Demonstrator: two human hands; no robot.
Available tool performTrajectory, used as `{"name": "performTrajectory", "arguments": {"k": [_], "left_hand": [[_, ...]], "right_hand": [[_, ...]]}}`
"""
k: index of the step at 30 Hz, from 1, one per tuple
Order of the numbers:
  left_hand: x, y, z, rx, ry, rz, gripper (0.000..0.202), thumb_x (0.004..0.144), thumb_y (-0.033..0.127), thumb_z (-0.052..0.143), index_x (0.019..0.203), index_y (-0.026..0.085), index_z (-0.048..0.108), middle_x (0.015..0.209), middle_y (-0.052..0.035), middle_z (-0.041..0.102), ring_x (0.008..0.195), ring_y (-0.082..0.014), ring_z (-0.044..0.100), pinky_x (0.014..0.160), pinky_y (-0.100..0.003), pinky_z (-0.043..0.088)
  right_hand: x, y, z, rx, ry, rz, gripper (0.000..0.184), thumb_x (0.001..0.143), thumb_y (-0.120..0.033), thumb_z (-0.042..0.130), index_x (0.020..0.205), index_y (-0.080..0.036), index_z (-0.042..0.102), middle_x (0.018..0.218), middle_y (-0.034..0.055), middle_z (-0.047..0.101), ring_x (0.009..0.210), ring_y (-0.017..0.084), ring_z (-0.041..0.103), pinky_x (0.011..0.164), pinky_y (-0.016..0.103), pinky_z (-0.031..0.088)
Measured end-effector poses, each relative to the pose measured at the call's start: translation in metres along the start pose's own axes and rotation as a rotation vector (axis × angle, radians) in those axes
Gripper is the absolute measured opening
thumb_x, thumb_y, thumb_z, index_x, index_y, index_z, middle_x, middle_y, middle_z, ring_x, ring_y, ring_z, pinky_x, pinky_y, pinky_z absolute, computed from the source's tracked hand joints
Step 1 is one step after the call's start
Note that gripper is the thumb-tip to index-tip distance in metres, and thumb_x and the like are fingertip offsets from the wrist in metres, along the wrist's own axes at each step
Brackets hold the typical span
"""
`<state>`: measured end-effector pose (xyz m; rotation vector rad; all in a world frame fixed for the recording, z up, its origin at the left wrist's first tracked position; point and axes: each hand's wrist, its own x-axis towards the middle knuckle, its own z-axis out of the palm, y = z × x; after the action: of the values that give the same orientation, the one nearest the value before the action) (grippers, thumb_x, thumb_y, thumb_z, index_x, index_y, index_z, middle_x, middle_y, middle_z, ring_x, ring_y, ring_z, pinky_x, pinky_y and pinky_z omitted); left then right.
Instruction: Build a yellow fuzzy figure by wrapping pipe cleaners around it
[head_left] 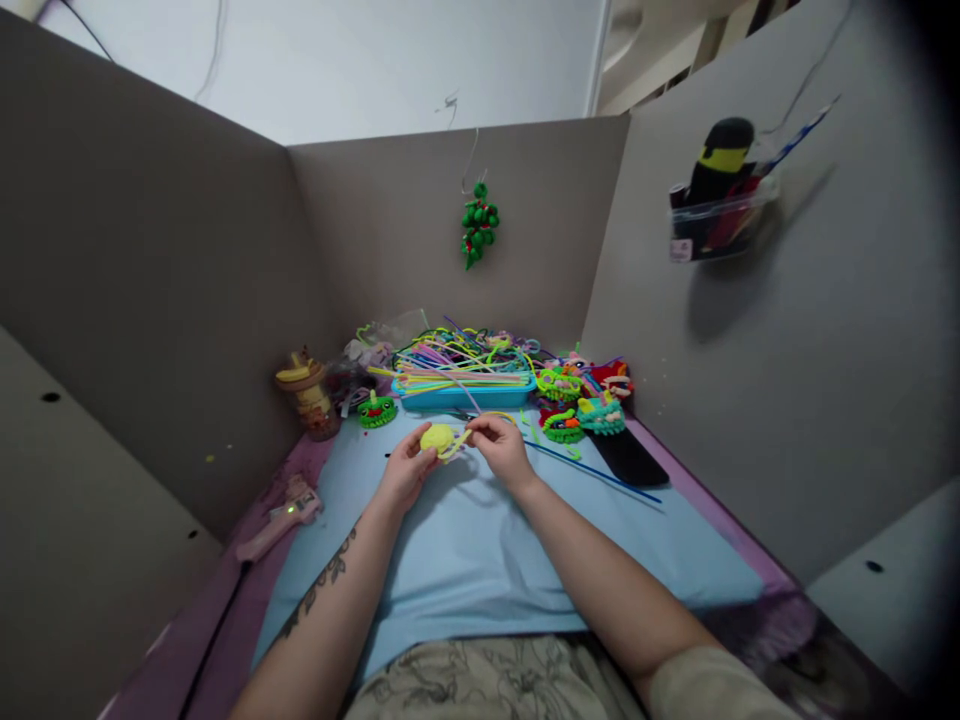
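The left hand (407, 468) grips a yellow ball (437, 437) — its loose strand (459, 447) runs sideways into the pinch of the right hand (504, 448).

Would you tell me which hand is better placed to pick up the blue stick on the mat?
Right, probably: the right hand, pinching a yellow strand, is nearest the blue stick on its side of the mat; the left hand cups the yellow ball.

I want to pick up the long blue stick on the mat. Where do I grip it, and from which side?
Probably pinch the blue stick near its middle, from above: it lies flat and thin on the blue mat, its middle bare, with the right hand by its far end.
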<state>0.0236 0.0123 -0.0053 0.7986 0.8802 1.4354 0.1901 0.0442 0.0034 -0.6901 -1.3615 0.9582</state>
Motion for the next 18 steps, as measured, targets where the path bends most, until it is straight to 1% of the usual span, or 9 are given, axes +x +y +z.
{"name": "performTrajectory", "arguments": {"k": [3, 6, 8, 11, 13, 15, 18], "left_hand": [[0.001, 0.000, -0.002, -0.003, -0.030, 0.003, 0.063, 0.058, 0.013, 0.078, 0.117, 0.015, 0.056, 0.111, -0.0099, 0.064, 0.094, -0.0222, 0.063, 0.071, -0.026, 0.052], [0.001, 0.000, -0.003, -0.004, -0.054, 0.011, 0.063, 0.057, 0.014, 0.078, 0.117, 0.016, 0.057, 0.112, -0.0095, 0.064, 0.092, -0.0215, 0.064, 0.066, -0.023, 0.051], [0.000, 0.001, -0.002, -0.011, -0.074, 0.012, 0.063, 0.057, 0.015, 0.079, 0.116, 0.017, 0.058, 0.111, -0.0095, 0.064, 0.092, -0.0215, 0.064, 0.067, -0.023, 0.051], [-0.002, 0.001, -0.001, 0.003, -0.108, 0.016, 0.066, 0.055, 0.016, 0.080, 0.117, 0.016, 0.057, 0.113, -0.0100, 0.064, 0.096, -0.0233, 0.063, 0.072, -0.026, 0.052], [-0.003, 0.001, 0.000, 0.035, -0.140, 0.027, 0.069, 0.054, 0.015, 0.081, 0.118, 0.016, 0.057, 0.116, -0.0106, 0.062, 0.100, -0.0250, 0.061, 0.079, -0.030, 0.051], [-0.004, 0.000, 0.001, 0.070, -0.175, 0.042, 0.073, 0.051, 0.013, 0.082, 0.119, 0.016, 0.056, 0.118, -0.0115, 0.061, 0.104, -0.0263, 0.059, 0.086, -0.033, 0.049], [-0.004, -0.001, 0.002, 0.119, -0.195, 0.068, 0.077, 0.049, 0.011, 0.082, 0.121, 0.015, 0.054, 0.119, -0.0128, 0.060, 0.106, -0.0268, 0.059, 0.091, -0.036, 0.045]], "right_hand": [[0.002, 0.002, 0.000, 0.010, 0.032, 0.031, 0.009, 0.068, -0.022, 0.057, 0.073, -0.018, 0.063, 0.065, -0.0004, 0.062, 0.059, 0.013, 0.060, 0.059, 0.026, 0.051], [0.004, 0.005, -0.002, 0.077, 0.056, 0.062, 0.009, 0.071, -0.027, 0.057, 0.076, -0.019, 0.057, 0.063, -0.0020, 0.060, 0.057, 0.013, 0.059, 0.056, 0.025, 0.050], [0.005, 0.008, -0.003, 0.094, 0.045, 0.084, 0.012, 0.073, -0.030, 0.056, 0.078, -0.020, 0.053, 0.063, -0.0027, 0.060, 0.056, 0.012, 0.059, 0.053, 0.023, 0.048], [0.005, 0.011, -0.003, 0.073, 0.013, 0.143, 0.015, 0.075, -0.034, 0.053, 0.080, -0.021, 0.046, 0.062, -0.0041, 0.058, 0.050, 0.011, 0.057, 0.044, 0.020, 0.043], [0.006, 0.014, -0.003, 0.059, -0.024, 0.168, 0.014, 0.077, -0.033, 0.050, 0.081, -0.022, 0.043, 0.057, -0.0061, 0.055, 0.043, 0.009, 0.052, 0.038, 0.017, 0.035], [0.006, 0.015, -0.003, 0.064, -0.061, 0.181, 0.012, 0.077, -0.032, 0.047, 0.081, -0.022, 0.040, 0.053, -0.0082, 0.053, 0.036, 0.007, 0.044, 0.035, 0.016, 0.029], [0.006, 0.014, -0.002, 0.077, -0.079, 0.224, 0.013, 0.075, -0.030, 0.047, 0.081, -0.023, 0.038, 0.052, -0.0092, 0.052, 0.032, 0.005, 0.037, 0.033, 0.015, 0.024]]}}
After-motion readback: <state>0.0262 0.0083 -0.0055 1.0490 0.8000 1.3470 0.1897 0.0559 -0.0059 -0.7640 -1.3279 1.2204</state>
